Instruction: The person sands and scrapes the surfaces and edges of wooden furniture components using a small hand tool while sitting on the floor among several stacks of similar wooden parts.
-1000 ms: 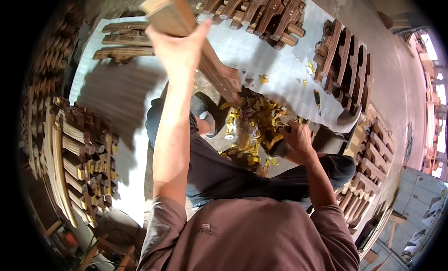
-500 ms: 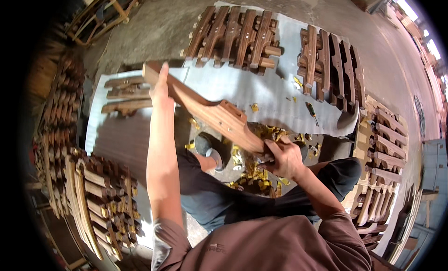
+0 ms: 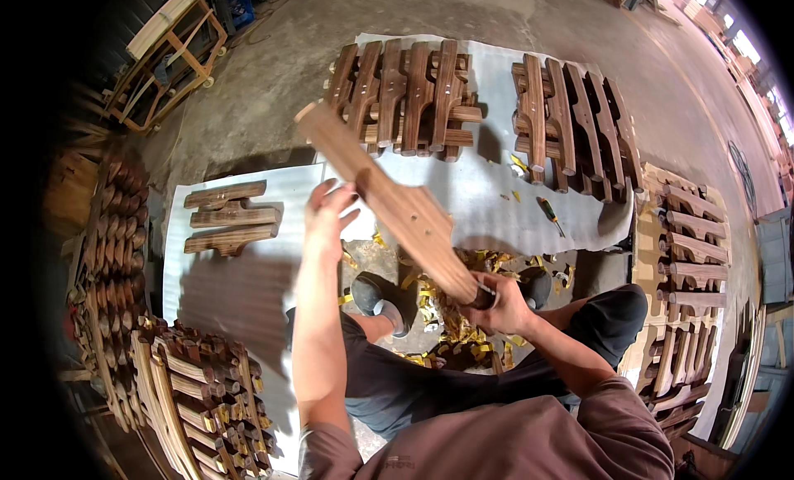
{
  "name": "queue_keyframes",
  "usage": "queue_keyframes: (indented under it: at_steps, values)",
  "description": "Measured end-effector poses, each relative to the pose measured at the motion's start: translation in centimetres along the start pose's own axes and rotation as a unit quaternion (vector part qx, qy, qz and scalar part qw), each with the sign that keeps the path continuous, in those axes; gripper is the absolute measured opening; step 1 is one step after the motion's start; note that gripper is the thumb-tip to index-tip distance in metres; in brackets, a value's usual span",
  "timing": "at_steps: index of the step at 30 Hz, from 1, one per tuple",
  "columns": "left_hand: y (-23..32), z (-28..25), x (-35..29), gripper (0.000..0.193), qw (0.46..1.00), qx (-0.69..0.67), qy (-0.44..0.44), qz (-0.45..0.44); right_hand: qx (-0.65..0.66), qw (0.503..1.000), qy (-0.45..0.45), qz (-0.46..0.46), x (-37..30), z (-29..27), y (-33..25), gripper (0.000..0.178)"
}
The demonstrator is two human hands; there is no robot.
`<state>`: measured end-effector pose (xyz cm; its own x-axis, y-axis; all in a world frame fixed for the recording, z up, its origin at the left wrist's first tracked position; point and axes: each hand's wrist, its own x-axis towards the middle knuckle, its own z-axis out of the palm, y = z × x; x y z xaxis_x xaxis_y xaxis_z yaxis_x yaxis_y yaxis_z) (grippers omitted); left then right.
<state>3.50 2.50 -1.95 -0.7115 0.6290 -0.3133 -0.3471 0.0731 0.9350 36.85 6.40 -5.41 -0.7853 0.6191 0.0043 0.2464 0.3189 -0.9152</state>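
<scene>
A shaped brown wooden piece (image 3: 409, 215) with two small holes in its wider part slants up and leftward in front of me. My right hand (image 3: 503, 305) grips its lower end; a small dark, shiny bit shows by the thumb, too unclear to name. Beside the piece's middle, my left hand (image 3: 325, 219) has its fingers apart, close to the wood's edge. Whether a fingertip touches it I cannot tell. Below, between my feet, lies a heap of yellow tape scraps (image 3: 442, 331).
Similar wooden pieces lie in rows (image 3: 418, 95) ahead, more (image 3: 571, 124) to the right, and three (image 3: 231, 219) on the white sheet (image 3: 289, 178) at left. Stacks (image 3: 198, 405) rise at lower left. A screwdriver (image 3: 549, 211) lies on the sheet. A wooden cart (image 3: 178, 58) stands far left.
My left hand has come off the upper part of the wooden piece and opened. The piece now tilts more steeply, still in my right hand. The view has shifted slightly.
</scene>
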Motion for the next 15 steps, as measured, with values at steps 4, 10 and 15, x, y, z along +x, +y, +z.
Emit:
queue_keyframes:
  at_steps: [4, 10, 15]
  values:
    - [-1.6, 1.1, -1.6, 0.049, 0.896, 0.369, -0.071, 0.236, -0.073, 0.993, 0.051, 0.074, 4.3, -0.5, 1.8, 0.061]
    - [0.1, 3.4, -4.6, 0.041, 0.763, 0.588, -0.125, 0.237, -0.172, 0.984, 0.019, 0.047, 14.3, -3.6, 6.7, 0.058]
    - [-0.4, 2.4, -4.2, 0.05, 0.712, 0.635, -0.209, 0.215, -0.177, 0.98, -0.033, 0.085, 24.5, -5.4, 8.7, 0.054]
